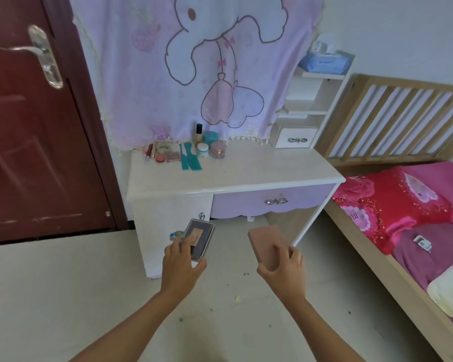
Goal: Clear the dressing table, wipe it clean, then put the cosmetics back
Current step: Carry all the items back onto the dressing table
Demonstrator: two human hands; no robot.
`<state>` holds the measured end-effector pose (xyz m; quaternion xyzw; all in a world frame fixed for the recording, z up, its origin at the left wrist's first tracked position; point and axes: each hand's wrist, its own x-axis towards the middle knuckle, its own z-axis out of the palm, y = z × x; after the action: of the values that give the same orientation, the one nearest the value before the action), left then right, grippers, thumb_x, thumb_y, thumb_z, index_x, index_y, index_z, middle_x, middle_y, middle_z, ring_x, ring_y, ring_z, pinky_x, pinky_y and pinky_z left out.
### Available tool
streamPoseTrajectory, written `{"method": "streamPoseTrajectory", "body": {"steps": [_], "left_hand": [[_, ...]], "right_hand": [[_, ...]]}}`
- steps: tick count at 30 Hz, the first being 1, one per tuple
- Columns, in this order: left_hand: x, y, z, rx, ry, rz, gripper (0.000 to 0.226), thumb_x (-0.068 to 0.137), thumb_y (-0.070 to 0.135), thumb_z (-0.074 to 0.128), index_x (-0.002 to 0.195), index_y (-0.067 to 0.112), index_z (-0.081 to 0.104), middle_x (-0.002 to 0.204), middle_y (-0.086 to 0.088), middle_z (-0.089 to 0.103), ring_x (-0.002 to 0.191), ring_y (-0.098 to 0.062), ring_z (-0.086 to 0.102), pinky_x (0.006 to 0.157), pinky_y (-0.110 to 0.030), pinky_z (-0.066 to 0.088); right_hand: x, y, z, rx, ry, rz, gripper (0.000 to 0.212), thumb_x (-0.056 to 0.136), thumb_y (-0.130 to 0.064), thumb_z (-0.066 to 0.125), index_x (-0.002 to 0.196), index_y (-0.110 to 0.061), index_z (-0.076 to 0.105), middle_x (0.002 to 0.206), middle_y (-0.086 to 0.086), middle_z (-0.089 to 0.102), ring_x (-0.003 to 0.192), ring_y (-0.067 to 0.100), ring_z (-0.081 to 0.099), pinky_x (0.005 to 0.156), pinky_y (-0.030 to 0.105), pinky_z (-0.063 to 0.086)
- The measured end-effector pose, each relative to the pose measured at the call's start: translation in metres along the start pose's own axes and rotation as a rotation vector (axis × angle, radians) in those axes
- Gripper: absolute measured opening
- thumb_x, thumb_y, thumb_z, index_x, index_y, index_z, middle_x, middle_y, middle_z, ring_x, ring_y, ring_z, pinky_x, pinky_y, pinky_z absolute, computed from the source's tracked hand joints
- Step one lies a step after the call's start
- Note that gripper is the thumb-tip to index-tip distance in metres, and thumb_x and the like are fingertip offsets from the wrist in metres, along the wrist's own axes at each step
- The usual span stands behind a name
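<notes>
The white dressing table [259, 171] stands ahead with a lilac drawer [272, 202]. At its back left lie several cosmetics: two teal combs [190, 159], a white jar [202, 149], a pink jar [217, 150], a teal jar [210, 137], a dark-capped bottle [198, 131], a small compact [172, 156] and tubes [149, 151]. Below the table's front edge, my left hand [182, 265] grips a dark clear-lidded makeup case [199, 240]. My right hand [283, 267] grips a flat pink box [266, 244] at the same height.
A dark red door [32, 131] is at the left. A pink cartoon cloth [194, 69] hangs behind the table. White shelves [314, 100] with a tissue pack [323, 62] stand at the table's right. A bed [403, 212] with pink bedding fills the right side. Pale floor [63, 296] lies below.
</notes>
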<state>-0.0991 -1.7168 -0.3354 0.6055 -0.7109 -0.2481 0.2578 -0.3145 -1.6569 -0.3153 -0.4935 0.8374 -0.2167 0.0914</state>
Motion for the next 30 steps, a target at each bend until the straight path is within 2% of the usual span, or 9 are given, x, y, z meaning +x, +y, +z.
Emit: {"method": "streamPoseTrajectory", "body": {"steps": [3, 6, 11, 15, 19, 21, 24, 26, 30], "left_hand": [[0.034, 0.029, 0.022, 0.014, 0.032, -0.017, 0.082, 0.065, 0.058, 0.029, 0.131, 0.011, 0.041, 0.127, -0.01, 0.045, 0.111, -0.028, 0.038, 0.09, -0.034, 0.037], [0.06, 0.051, 0.045, 0.005, 0.064, -0.03, 0.09, 0.058, 0.06, 0.021, 0.129, 0.01, 0.043, 0.125, -0.01, 0.046, 0.11, -0.028, 0.039, 0.089, -0.035, 0.037], [0.09, 0.055, 0.071, 0.058, 0.06, -0.033, 0.081, 0.062, 0.056, 0.028, 0.123, 0.007, 0.05, 0.116, -0.013, 0.053, 0.101, -0.032, 0.045, 0.081, -0.037, 0.041], [0.128, 0.051, 0.077, 0.079, 0.062, -0.067, 0.079, 0.065, 0.056, 0.03, 0.122, 0.006, 0.051, 0.115, -0.015, 0.053, 0.101, -0.034, 0.046, 0.084, -0.04, 0.042], [0.182, 0.048, 0.087, 0.036, 0.055, -0.079, 0.068, 0.073, 0.05, 0.044, 0.129, 0.011, 0.047, 0.118, -0.012, 0.051, 0.106, -0.03, 0.043, 0.086, -0.037, 0.04], [0.219, 0.044, 0.098, 0.025, 0.049, -0.059, 0.073, 0.068, 0.052, 0.037, 0.126, 0.01, 0.049, 0.113, -0.013, 0.054, 0.099, -0.031, 0.046, 0.081, -0.036, 0.042], [0.28, 0.043, 0.116, 0.049, -0.005, -0.003, 0.06, 0.064, 0.042, 0.046, 0.116, 0.011, 0.052, 0.097, -0.013, 0.061, 0.08, -0.029, 0.055, 0.066, -0.034, 0.049], [0.318, 0.046, 0.125, 0.051, -0.031, 0.03, 0.055, 0.063, 0.044, 0.043, 0.111, 0.018, 0.047, 0.09, -0.009, 0.062, 0.072, -0.026, 0.059, 0.058, -0.03, 0.052], [0.384, 0.055, 0.138, 0.095, -0.09, 0.1, 0.055, 0.065, 0.048, 0.045, 0.112, 0.02, 0.045, 0.089, -0.007, 0.063, 0.07, -0.024, 0.061, 0.057, -0.027, 0.053]], "right_hand": [[0.049, 0.012, -0.009, -0.002, -0.031, -0.035, 0.064, 0.066, -0.044, 0.063, 0.121, -0.016, 0.048, 0.122, 0.011, 0.041, 0.109, 0.029, 0.04, 0.089, 0.038, 0.043], [0.093, 0.02, -0.016, 0.009, -0.03, -0.07, 0.066, 0.063, -0.047, 0.06, 0.12, -0.014, 0.05, 0.122, 0.014, 0.043, 0.106, 0.03, 0.042, 0.088, 0.036, 0.042], [0.141, 0.024, -0.005, 0.013, -0.098, -0.066, 0.063, 0.07, -0.043, 0.065, 0.124, -0.015, 0.047, 0.127, 0.013, 0.04, 0.112, 0.03, 0.041, 0.094, 0.034, 0.037], [0.176, 0.018, 0.01, 0.023, -0.153, -0.048, 0.064, 0.07, -0.044, 0.063, 0.125, -0.018, 0.044, 0.128, 0.011, 0.039, 0.113, 0.028, 0.04, 0.096, 0.035, 0.039], [0.218, 0.006, 0.03, 0.002, -0.133, -0.096, 0.061, 0.07, -0.039, 0.065, 0.123, -0.017, 0.045, 0.122, 0.011, 0.043, 0.106, 0.027, 0.042, 0.091, 0.033, 0.04], [0.249, -0.004, 0.041, -0.021, -0.135, -0.103, 0.061, 0.07, -0.039, 0.066, 0.123, -0.017, 0.045, 0.122, 0.011, 0.042, 0.104, 0.027, 0.042, 0.087, 0.03, 0.039], [0.305, -0.022, 0.055, -0.046, -0.133, -0.066, 0.062, 0.071, -0.04, 0.066, 0.124, -0.018, 0.043, 0.125, 0.01, 0.04, 0.107, 0.026, 0.04, 0.084, 0.028, 0.037], [0.342, -0.035, 0.062, -0.082, -0.136, -0.028, 0.062, 0.072, -0.041, 0.064, 0.126, -0.019, 0.042, 0.126, 0.009, 0.04, 0.109, 0.026, 0.04, 0.088, 0.031, 0.037], [0.402, -0.053, 0.072, -0.106, -0.101, 0.11, 0.063, 0.071, -0.04, 0.066, 0.126, -0.017, 0.044, 0.126, 0.011, 0.043, 0.108, 0.029, 0.043, 0.091, 0.035, 0.039]]}}
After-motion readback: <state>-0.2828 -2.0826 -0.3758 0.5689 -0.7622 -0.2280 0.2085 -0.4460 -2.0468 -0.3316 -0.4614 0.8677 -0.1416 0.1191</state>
